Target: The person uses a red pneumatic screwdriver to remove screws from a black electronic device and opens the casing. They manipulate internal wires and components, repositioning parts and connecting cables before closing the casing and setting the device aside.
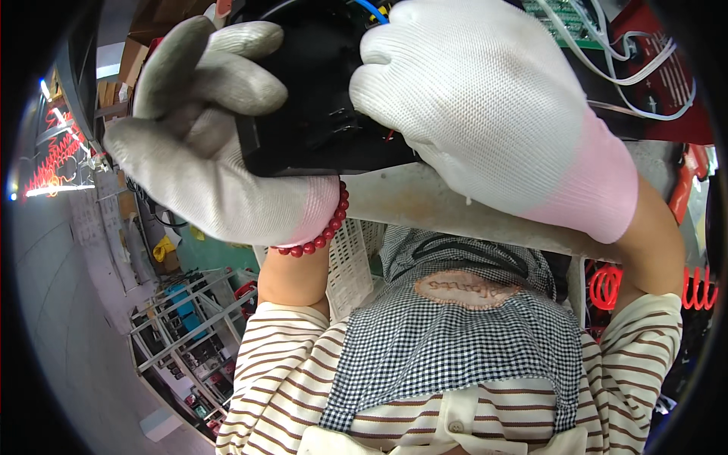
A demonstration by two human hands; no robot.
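A black box-like housing (303,144) with a smooth, shiny inside lies in front of me at the top of the head view. At its left edge is my left hand (205,129) in a white knit glove, palm turned up. Its fingers are spread and loosely bent, with two fingertips over the housing. My right hand (478,98), gloved too, reaches over the housing's right side with its fingers curled in. Whatever those fingers hold is hidden. A blue wire (370,9) runs by the right knuckles.
At the upper right a red casing (679,83) carries a green circuit board (565,26) and loose white wires (629,80). A grey table edge (455,205) lies below the housing. Under it stands a white plastic basket (350,258). Red coiled hose (607,287) hangs right; a metal rack (186,326) stands lower left.
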